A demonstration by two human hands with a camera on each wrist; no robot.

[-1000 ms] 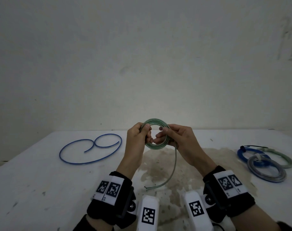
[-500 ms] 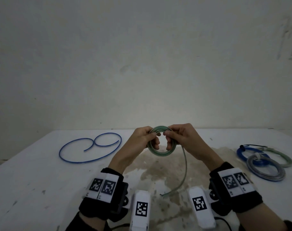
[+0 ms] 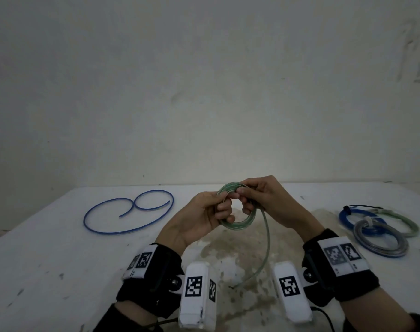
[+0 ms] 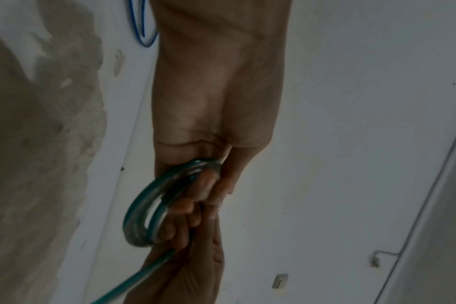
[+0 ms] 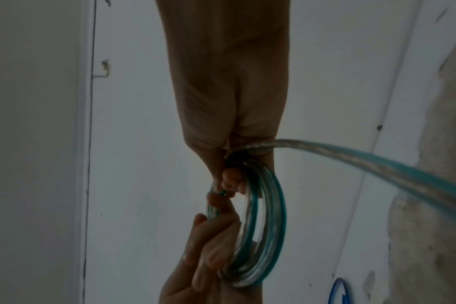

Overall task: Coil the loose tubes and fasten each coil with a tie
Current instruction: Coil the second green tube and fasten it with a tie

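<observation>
Both hands hold a green tube coil (image 3: 237, 224) up above the middle of the white table (image 3: 48, 259), over a brownish stain (image 3: 242, 250). The left hand (image 3: 199, 216) has its fingers curled round the coil's left side, thumb on top. The right hand (image 3: 269, 202) pinches the top and right side of the same coil with fingers bent through the ring. The two hands nearly touch at the top of the coil. From the right hand a loose tail of tube (image 3: 266, 248) hangs down in a curve, and its end lies on the table near the front edge, between the two wrists.

Toward the far left corner a blue tube (image 3: 130, 212) lies uncoiled in a wide open loop. Near the right edge three finished coils (image 3: 379, 233) lie overlapping: blue, grey and pale green.
</observation>
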